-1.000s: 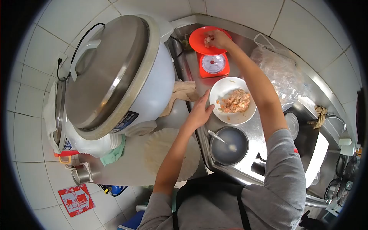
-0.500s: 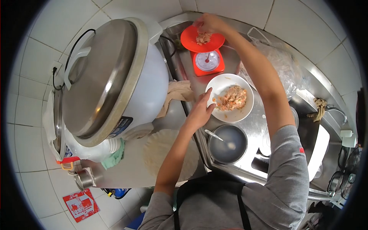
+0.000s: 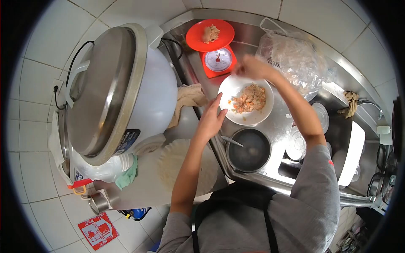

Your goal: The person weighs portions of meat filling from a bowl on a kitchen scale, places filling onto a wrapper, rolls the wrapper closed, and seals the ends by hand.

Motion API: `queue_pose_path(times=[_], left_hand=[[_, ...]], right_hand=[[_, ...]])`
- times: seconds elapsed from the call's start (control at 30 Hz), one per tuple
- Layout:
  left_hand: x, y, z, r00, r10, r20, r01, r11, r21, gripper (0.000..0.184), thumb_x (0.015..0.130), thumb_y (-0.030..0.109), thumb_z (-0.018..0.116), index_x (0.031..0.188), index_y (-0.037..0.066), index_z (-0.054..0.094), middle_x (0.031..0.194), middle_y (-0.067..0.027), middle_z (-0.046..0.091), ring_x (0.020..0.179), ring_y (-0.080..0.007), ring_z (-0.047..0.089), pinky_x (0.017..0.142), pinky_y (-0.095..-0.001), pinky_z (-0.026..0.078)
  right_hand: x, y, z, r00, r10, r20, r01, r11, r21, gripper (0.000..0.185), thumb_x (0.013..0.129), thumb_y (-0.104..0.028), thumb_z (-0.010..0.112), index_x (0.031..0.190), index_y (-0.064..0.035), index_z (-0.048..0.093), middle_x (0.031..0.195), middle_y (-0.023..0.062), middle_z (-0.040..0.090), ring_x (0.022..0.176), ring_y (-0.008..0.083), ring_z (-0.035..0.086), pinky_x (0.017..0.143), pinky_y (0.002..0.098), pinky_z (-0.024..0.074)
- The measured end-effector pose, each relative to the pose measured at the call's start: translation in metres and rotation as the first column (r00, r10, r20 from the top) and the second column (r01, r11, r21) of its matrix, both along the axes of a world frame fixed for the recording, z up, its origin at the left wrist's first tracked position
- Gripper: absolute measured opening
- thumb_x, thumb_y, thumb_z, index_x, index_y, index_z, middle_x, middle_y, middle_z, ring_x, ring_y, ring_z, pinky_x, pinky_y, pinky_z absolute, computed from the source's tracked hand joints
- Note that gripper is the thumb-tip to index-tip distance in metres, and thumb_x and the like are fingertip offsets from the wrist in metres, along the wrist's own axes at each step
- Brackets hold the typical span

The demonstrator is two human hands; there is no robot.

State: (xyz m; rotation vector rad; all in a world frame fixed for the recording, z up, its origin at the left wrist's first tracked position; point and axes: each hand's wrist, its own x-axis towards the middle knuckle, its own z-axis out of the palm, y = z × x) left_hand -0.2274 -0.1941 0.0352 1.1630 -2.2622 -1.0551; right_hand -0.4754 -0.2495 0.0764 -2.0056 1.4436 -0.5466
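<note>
A white bowl (image 3: 228, 86) holds a mound of pinkish minced filling (image 3: 249, 100) with orange bits. My left hand (image 3: 210, 120) grips the bowl's left rim, thumb and fingers against it. Over the bowl's far edge is my right hand (image 3: 253, 67), its fingers curled downward and smeared by motion; whether anything is in them does not show. Beyond the bowl stands a red dial kitchen scale (image 3: 219, 60). On its red pan (image 3: 223, 34) lies a small heap of the filling (image 3: 211, 33).
Close below the bowl sits a dark pot (image 3: 249, 154) of liquid with a spoon (image 3: 231, 141). A big rice cooker (image 3: 156, 88) rises at left, beside a beige cloth (image 3: 189, 99). Pale round wrappers (image 3: 185, 166) lie on the counter. Clear plastic bags (image 3: 295, 59) are at the back right.
My right hand has moved from the scale pan back toward me, over the bowl's far edge. The heap stays on the pan. My left hand remains at the bowl's rim. The whole view has shifted slightly.
</note>
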Motion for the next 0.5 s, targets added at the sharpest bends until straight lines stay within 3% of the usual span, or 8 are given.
queue_pose_path(times=[0.07, 0.1, 0.17, 0.2, 0.27, 0.37, 0.5], left_hand=[[0.0, 0.0, -0.006, 0.999, 0.007, 0.032, -0.008, 1.0, 0.016, 0.054, 0.088, 0.017, 0.057, 0.136, 0.003, 0.037, 0.128, -0.016, 0.049, 0.088, -0.0195, 0.055, 0.078, -0.0297, 0.046], [-0.001, 0.0, -0.008, 0.999, 0.011, 0.048, -0.012, 1.0, 0.025, 0.053, 0.088, 0.017, 0.058, 0.135, 0.002, 0.039, 0.126, -0.0159, 0.05, 0.086, -0.0193, 0.055, 0.077, -0.0299, 0.046], [-0.005, 0.001, -0.002, 0.999, 0.035, 0.036, -0.037, 0.998, 0.059, 0.049, 0.087, 0.015, 0.056, 0.13, -0.003, 0.042, 0.124, -0.0209, 0.048, 0.105, -0.0307, 0.05, 0.09, -0.0356, 0.041], [-0.007, 0.002, -0.001, 0.998, 0.046, 0.029, -0.049, 0.996, 0.077, 0.047, 0.087, 0.014, 0.055, 0.127, -0.005, 0.043, 0.123, -0.0234, 0.048, 0.115, -0.0364, 0.047, 0.097, -0.0385, 0.038], [-0.007, -0.001, -0.009, 0.996, 0.058, 0.072, -0.061, 0.997, 0.036, 0.044, 0.086, 0.013, 0.056, 0.125, -0.006, 0.045, 0.12, -0.0232, 0.049, 0.113, -0.0362, 0.048, 0.095, -0.0387, 0.04], [-0.007, 0.0, -0.014, 0.993, 0.062, 0.103, -0.06, 0.998, -0.02, 0.04, 0.085, 0.011, 0.056, 0.12, -0.007, 0.05, 0.118, -0.0225, 0.051, 0.109, -0.0363, 0.051, 0.093, -0.0397, 0.042], [-0.008, 0.005, -0.019, 0.99, 0.086, 0.111, -0.077, 0.993, -0.085, 0.037, 0.084, 0.01, 0.056, 0.118, -0.006, 0.052, 0.118, -0.0233, 0.052, 0.107, -0.0376, 0.052, 0.091, -0.0404, 0.043]], right_hand=[[-0.004, 0.033, -0.051, 0.996, -0.038, -0.077, 0.048, 0.991, 0.126, 0.026, 0.068, -0.008, 0.067, 0.094, -0.0068, 0.069, 0.089, 0.0111, 0.067, 0.079, 0.0239, 0.064, 0.074, 0.0345, 0.0505], [-0.006, 0.047, -0.064, 0.987, -0.044, -0.153, 0.046, 0.999, 0.011, 0.03, 0.068, -0.009, 0.067, 0.098, -0.0073, 0.067, 0.094, 0.0111, 0.065, 0.081, 0.0257, 0.063, 0.075, 0.0356, 0.0506], [-0.008, 0.071, -0.08, 0.952, -0.08, -0.296, 0.017, 0.978, -0.21, 0.038, 0.067, -0.011, 0.069, 0.105, -0.0083, 0.065, 0.103, 0.011, 0.062, 0.084, 0.0292, 0.062, 0.079, 0.0378, 0.0507], [-0.005, 0.08, -0.082, 0.928, -0.117, -0.354, 0.033, 0.971, -0.235, 0.04, 0.068, -0.011, 0.067, 0.108, -0.0087, 0.063, 0.105, 0.0118, 0.06, 0.085, 0.0304, 0.062, 0.079, 0.0383, 0.0511], [0.001, 0.093, -0.085, 0.867, -0.19, -0.461, 0.058, 0.956, -0.287, 0.044, 0.071, -0.011, 0.064, 0.115, -0.0094, 0.06, 0.111, 0.0133, 0.056, 0.088, 0.0328, 0.061, 0.078, 0.0393, 0.0519], [0.003, 0.096, -0.094, 0.775, -0.27, -0.571, 0.055, 0.929, -0.365, 0.014, 0.073, -0.009, 0.061, 0.084, -0.0026, 0.065, 0.095, 0.018, 0.062, 0.085, 0.0295, 0.064, 0.073, 0.0367, 0.0538], [0.006, 0.097, -0.089, 0.775, -0.261, -0.576, 0.124, 0.956, -0.265, 0.01, 0.073, -0.005, 0.058, 0.078, -0.0026, 0.065, 0.083, 0.0176, 0.064, 0.08, 0.0289, 0.065, 0.07, 0.0356, 0.0545]])
